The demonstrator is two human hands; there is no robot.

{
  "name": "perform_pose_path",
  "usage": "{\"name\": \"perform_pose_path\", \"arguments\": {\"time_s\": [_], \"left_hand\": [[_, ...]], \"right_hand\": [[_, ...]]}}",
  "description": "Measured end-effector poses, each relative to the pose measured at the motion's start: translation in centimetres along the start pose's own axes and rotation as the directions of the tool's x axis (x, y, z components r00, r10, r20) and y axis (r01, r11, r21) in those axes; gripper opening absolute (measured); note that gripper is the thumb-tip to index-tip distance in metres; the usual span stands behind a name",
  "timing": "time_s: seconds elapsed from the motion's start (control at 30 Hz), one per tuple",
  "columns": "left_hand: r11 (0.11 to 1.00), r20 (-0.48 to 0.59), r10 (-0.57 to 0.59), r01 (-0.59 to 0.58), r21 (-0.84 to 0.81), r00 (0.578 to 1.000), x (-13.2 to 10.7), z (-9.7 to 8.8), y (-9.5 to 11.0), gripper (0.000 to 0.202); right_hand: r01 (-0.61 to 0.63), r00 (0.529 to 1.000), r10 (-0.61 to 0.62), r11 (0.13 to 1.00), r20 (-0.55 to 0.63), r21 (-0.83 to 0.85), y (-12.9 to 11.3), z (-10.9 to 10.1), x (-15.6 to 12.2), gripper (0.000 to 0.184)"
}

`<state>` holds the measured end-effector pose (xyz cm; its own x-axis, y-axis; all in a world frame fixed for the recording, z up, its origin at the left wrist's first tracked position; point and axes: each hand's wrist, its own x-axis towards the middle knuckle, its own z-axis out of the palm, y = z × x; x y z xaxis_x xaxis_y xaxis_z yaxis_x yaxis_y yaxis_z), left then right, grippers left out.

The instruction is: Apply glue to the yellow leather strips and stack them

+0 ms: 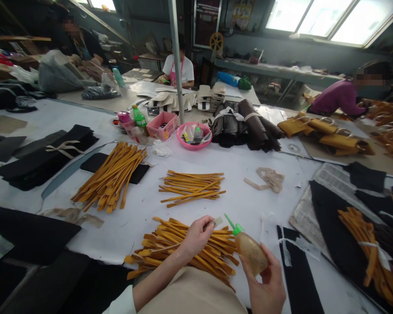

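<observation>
My right hand (265,281) is wrapped round a squeeze bottle (251,252) of amber fluid, likely glue. Its green nozzle points up and to the left. Between the thumb and fingers of my left hand (199,235) is a small pale flat piece (218,221), its kind unclear, close to the nozzle tip. Under both hands lies a heap of mustard-brown leather straps (160,244), partly hidden by my left forearm. Beyond them a smaller row of straps (193,185) lies side by side on the white table, and a larger pile (113,174) is to its left.
Farther back stand a pink basket (179,141), a pink box (162,126) and a green bottle (139,117). Dark rolled material (249,126) lies behind a cloth strip (270,179). Black stacked pieces (49,157) are at left, a tied strap bundle (370,248) at right. Several people sit farther off.
</observation>
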<state>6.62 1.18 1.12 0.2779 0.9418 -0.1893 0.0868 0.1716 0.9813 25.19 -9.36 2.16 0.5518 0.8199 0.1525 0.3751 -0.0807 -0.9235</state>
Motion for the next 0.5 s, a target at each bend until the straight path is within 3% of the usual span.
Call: {"name": "perform_pose_path", "arguments": {"time_s": [0.2,0.37,0.5], "left_hand": [[0.995,-0.007,-0.004,0.003,-0.104,1.000,-0.1,-0.1,0.6,0.029],[0.987,0.011,-0.032,0.033,-0.157,0.999,-0.1,-0.1,0.9,0.031],[0.983,0.003,-0.051,0.051,-0.179,0.999,-0.1,-0.1,1.3,0.034]], "right_hand": [[0.042,0.994,-0.041,0.999,0.101,-0.008,0.6,-1.0,-0.5,0.058],[0.050,0.998,-0.048,0.998,0.050,-0.039,0.7,-1.1,-0.6,0.058],[0.038,0.995,-0.035,0.999,0.097,-0.035,0.4,-1.0,-0.4,0.058]]}}
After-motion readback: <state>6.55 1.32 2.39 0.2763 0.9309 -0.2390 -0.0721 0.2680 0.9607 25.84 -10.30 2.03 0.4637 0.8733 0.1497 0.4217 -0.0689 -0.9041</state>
